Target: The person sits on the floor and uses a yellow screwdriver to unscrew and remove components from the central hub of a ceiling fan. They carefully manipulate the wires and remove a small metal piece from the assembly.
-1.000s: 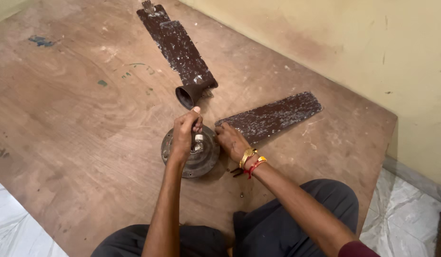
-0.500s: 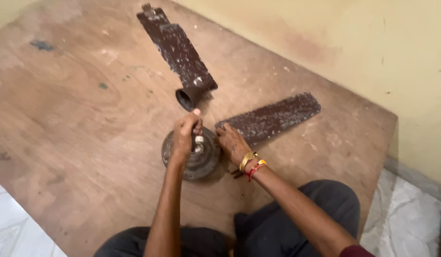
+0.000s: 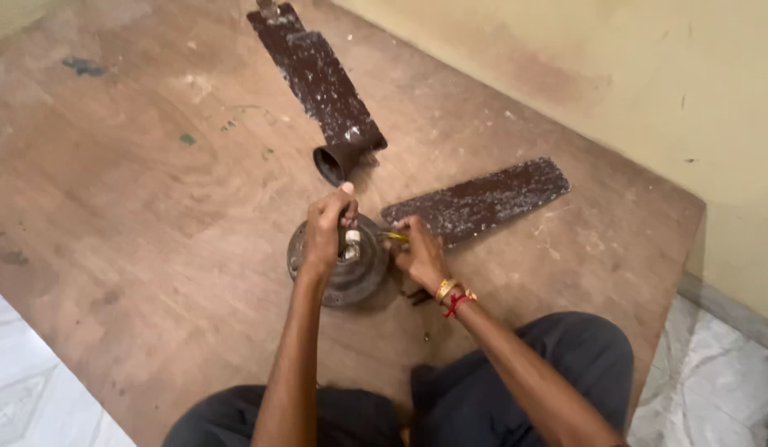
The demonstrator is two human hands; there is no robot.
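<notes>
Your fingers (image 3: 344, 199) on the left hand (image 3: 326, 236) are curled tight around the short shaft at the centre of the round fan motor (image 3: 338, 265), which sits on the wooden board (image 3: 152, 190) before your knees. Your right hand (image 3: 417, 257) pinches a thin yellow tool (image 3: 394, 237) against its rim. If that tool slips, it may jab your left hand; the loose motor could also rotate under you.
</notes>
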